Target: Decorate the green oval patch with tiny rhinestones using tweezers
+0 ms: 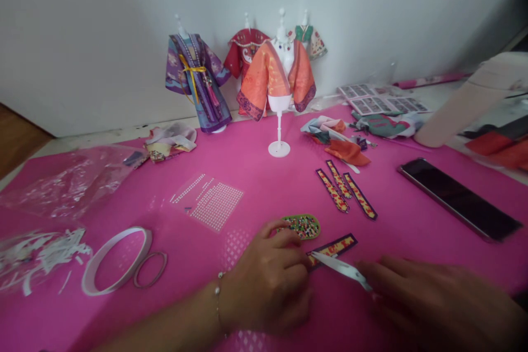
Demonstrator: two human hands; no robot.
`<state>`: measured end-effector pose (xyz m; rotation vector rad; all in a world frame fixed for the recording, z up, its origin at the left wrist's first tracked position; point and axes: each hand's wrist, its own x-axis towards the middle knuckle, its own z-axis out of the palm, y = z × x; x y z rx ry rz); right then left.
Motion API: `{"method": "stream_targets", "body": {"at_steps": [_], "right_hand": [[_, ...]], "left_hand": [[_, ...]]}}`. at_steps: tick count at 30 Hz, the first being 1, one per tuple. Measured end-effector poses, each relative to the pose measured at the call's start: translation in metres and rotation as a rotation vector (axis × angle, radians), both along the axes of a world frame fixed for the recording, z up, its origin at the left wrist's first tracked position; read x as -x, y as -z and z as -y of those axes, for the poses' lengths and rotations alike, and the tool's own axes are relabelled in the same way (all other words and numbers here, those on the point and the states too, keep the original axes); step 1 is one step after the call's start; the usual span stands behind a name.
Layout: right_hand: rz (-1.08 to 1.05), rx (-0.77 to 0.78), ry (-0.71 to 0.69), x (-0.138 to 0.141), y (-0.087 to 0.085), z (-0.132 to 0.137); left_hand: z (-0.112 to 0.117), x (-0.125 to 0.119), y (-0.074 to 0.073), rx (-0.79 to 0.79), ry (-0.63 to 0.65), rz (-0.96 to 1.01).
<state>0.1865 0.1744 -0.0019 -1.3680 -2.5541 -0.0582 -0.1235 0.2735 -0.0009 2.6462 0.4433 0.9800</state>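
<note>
- The table (251, 176) was bright pink across most of its top.
- Three patterned strips (339, 180) lay between some fabric scraps (348, 151) and a fourth strip (346, 243).
- An oval dish (319, 225) of tiny beads (306, 226) sat beside that strip.
- A dark phone (457, 195) lay rightward.
- A dotted sheet (216, 204) and a white ring (147, 241) lay leftward.

And there it was, dim, soft light over your whole scene! Beyond your hands, the wall (124, 27) showed palest near the top middle. Your right hand (437, 294) smeared into blur and shade; your left hand (268, 280) read clearer, though soft. White glints flecked the plastic bag (78, 181) out left, shadow hugged your left forearm (181, 316), and wide-angle stretch slanted the bottle (457, 99) beyond your right, below a blackened corner.
</note>
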Motion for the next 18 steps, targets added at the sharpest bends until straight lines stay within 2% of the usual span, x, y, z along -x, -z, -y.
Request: {"method": "stream_targets", "body": {"at_steps": [4, 11, 18], "right_hand": [[-0.003, 0.013, -0.019, -0.003, -0.002, -0.001], [-0.003, -0.024, -0.112, -0.004, -0.017, -0.014], [-0.095, -0.132, -0.028, 0.008, -0.026, -0.011]], "left_hand": [[0.0, -0.001, -0.002, -0.006, 0.005, 0.007], [-0.001, -0.001, 0.001, -0.018, 0.011, 0.023], [-0.001, 0.001, 0.004, -0.009, 0.008, -0.059]]}}
